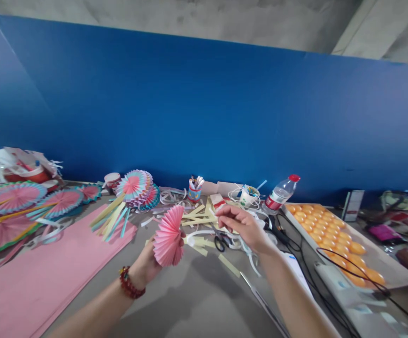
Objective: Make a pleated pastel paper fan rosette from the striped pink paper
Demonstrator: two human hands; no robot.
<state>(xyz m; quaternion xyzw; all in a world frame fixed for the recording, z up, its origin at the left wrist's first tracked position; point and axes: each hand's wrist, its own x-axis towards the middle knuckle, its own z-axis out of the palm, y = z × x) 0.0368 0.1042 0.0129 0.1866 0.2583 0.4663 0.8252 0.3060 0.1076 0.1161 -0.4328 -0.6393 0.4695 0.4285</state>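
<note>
A pink pleated paper fan (169, 237) stands upright in my left hand (146, 264), whose fingers are closed around its lower edge and partly hidden behind it. Above the pile of scraps, my right hand (244, 226) has its fingers bent together in a pinch. Something pale shows at those fingertips, too small to name. Pale yellow paper strips (196, 216) lie loose just beyond the fan. Black-handled scissors (220, 242) rest on the grey table (196, 300) below my right hand, among white curled strips.
Finished paper fans (133, 185) and a stack of pink paper (42, 281) occupy the left. A long metal tool (260, 298) lies beside my right forearm. Rightward are a red-capped bottle (283, 193), black cables (300, 263) and a tray of orange domes (325, 230). A blue partition (204, 108) stands behind.
</note>
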